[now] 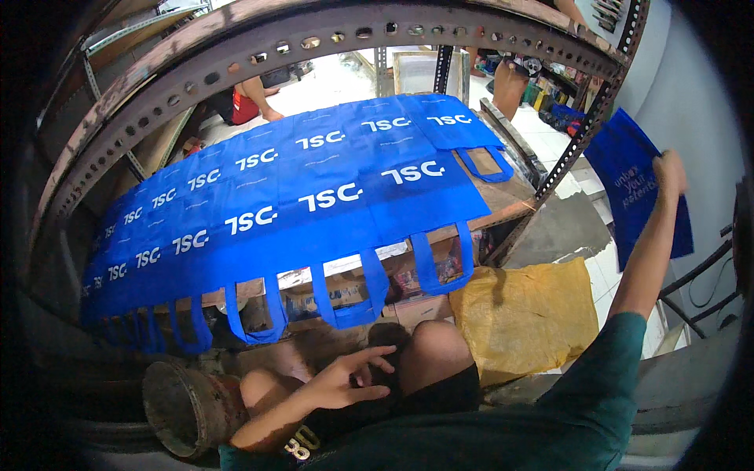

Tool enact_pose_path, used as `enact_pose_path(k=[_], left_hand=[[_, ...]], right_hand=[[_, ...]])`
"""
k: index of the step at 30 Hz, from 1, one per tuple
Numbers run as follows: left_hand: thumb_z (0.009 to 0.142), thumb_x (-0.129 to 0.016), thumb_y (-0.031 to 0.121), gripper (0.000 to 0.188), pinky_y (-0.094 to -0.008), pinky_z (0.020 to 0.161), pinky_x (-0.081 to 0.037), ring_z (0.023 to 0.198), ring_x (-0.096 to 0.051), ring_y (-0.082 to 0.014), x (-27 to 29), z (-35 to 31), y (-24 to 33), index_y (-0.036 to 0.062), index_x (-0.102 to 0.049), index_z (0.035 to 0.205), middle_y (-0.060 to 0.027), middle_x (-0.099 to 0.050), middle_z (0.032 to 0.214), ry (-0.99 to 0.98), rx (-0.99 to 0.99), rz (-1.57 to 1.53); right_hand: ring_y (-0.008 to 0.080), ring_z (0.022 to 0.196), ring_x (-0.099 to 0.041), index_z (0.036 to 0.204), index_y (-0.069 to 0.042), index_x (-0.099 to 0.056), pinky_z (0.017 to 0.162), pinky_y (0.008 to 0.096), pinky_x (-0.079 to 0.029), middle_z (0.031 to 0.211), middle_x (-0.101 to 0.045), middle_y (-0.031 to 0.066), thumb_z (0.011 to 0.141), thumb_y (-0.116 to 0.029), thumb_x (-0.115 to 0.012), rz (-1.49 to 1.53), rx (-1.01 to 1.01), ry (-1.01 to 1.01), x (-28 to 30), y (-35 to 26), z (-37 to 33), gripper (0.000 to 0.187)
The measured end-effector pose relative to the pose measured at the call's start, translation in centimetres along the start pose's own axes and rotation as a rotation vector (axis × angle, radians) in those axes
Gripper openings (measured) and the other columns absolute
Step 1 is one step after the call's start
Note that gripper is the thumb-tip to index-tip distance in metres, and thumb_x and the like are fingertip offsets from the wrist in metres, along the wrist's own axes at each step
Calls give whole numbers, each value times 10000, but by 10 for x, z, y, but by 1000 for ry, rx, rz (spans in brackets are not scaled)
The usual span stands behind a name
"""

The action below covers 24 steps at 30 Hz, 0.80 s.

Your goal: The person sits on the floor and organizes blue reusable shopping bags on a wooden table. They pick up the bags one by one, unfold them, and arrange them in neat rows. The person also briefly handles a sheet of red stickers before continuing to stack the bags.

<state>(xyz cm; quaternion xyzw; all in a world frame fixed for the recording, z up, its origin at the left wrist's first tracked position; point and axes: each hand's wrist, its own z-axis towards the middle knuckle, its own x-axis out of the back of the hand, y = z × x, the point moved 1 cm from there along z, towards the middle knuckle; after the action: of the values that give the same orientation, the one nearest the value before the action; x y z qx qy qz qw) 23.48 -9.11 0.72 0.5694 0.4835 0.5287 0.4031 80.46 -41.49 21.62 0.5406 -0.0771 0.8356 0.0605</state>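
Stretched out to the far right, my right hand (670,173) grips the edge of a blue cloth tote bag (640,188) that hangs down with pale print on it. My left hand (357,379) rests over my lap near my knees, fingers apart and holding nothing. In front of me, several blue tote bags (314,177) with white lettering lie flat in overlapping rows on a shelf. Handle loops (345,302) of the near row droop over the shelf's front edge. At the right end, one more bag (452,122) lies on top, its handle toward the right.
A perforated metal shelf beam (338,39) arches over the bags, with an upright post (585,133) at right. A yellow woven sack (526,318) lies by my right knee, and a dirty round bucket (184,408) stands at lower left. Other people's legs (510,85) show beyond the shelf.
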Motion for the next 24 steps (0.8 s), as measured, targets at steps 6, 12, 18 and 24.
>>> enact_pose_path(k=[6, 12, 18, 24], left_hand=[[813, -705, 183, 575, -252, 641, -463, 693, -548, -97, 13, 32, 19, 87, -460, 1323, -60, -618, 1043, -82, -200, 147], [883, -631, 254, 474, -267, 791, -448, 900, -556, -128, 7, 91, 27, 82, -481, 1299, -69, -583, 1088, 58, -309, -276], [867, -378, 660, 774, -435, 1005, -331, 1211, -432, -255, -45, 142, 30, 71, -380, 1371, -128, -459, 1319, 156, -48, -669], [714, -252, 878, 1051, -514, 1062, -248, 1345, -289, -291, -39, 125, 44, 121, -274, 1442, -128, -326, 1454, -149, -108, -1144]], right_hand=[[287, 1046, -544, 1114, -5, -572, 889, 378, -427, 1118, -561, 153, 875, -222, -455, 632, 425, 698, 2, 110, -34, 343], [228, 1012, -534, 1167, 14, -531, 912, 361, -427, 1072, -569, 115, 940, -216, -381, 2092, 507, 400, -1, 113, -99, 356], [267, 1138, -466, 1236, -28, -480, 987, 413, -386, 1184, -521, 143, 954, -302, -390, 2829, 876, -368, 8, 4, -205, 403], [305, 1180, -454, 1280, -69, -448, 1011, 474, -373, 1261, -483, 157, 954, -378, -409, 2921, 1120, -960, -22, -122, -223, 451]])
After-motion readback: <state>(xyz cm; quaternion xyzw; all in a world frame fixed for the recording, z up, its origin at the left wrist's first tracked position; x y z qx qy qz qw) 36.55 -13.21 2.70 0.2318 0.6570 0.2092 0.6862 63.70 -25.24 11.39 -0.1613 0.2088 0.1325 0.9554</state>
